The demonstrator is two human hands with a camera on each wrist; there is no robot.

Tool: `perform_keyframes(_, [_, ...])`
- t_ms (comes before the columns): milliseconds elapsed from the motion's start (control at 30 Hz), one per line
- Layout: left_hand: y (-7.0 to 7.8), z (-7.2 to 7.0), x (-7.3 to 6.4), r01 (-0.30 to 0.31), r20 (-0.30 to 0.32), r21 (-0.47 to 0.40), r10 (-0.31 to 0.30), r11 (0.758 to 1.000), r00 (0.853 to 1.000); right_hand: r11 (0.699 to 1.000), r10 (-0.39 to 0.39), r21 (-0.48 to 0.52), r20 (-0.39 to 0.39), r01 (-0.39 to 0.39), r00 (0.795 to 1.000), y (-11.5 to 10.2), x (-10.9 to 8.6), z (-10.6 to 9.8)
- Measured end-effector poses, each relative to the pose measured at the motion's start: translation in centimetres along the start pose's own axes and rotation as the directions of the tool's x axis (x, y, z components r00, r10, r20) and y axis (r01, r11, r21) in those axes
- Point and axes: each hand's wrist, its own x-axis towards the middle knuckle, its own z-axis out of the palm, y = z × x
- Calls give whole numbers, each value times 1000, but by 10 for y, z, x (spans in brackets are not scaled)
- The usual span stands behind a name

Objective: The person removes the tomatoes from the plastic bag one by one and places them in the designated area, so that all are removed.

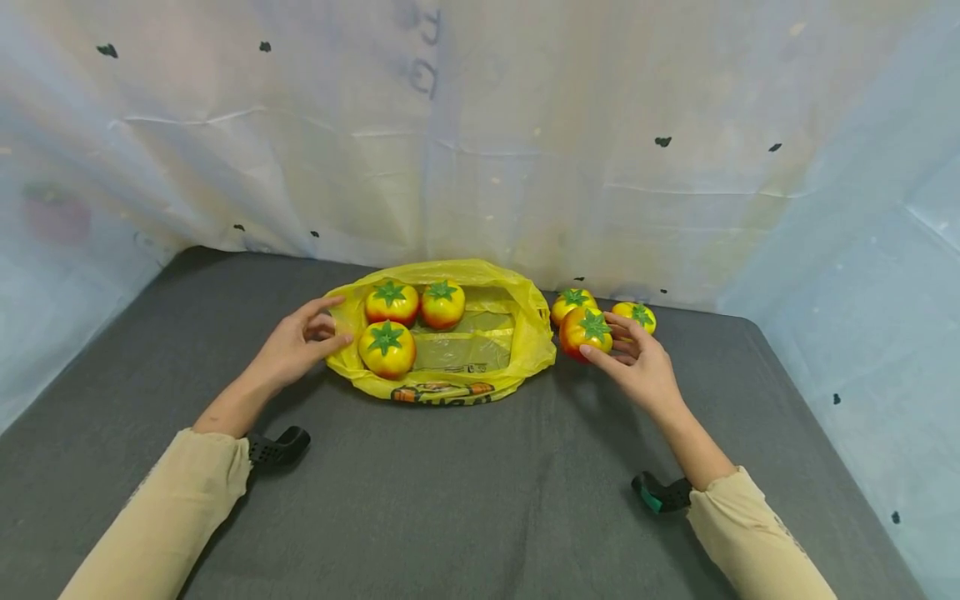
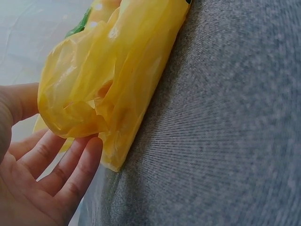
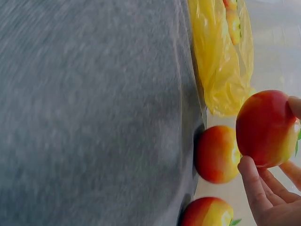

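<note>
Left grip [image 1: 302,343] pinches the bag [image 1: 534,333] at 9 o'clock, right grip [image 1: 641,362] pinches a fruit [image 1: 576,335] just outside 3; probably best keeping that floppy bag steady.

Counted one left hand [image 1: 295,344], one right hand [image 1: 637,360], two wrist devices [image 1: 279,447] and two sleeves [image 1: 168,512] behind the grips, one yellow bag [image 1: 536,333] at the left grip, and six tomatoes [image 1: 582,335]: one within the right grip, two just beyond it, three in the bag.
</note>
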Motion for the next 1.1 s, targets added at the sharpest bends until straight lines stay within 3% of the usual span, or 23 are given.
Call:
perform_keyframes(300, [1, -1, 1, -5, 2, -8, 5, 1000, 1000, 998, 56, -26, -76, -58, 996, 12, -1, -16])
perform_keyframes(600, [2, 0, 1, -4, -2, -9, 4, 1000, 1000, 997, 61, -32, -126, -66, 990, 19, -3, -29])
perform_keyframes(1100, [1, -1, 1, 3, 1, -16, -3, 1000, 1000, 988, 133, -41, -253, -148, 958, 30, 0, -52])
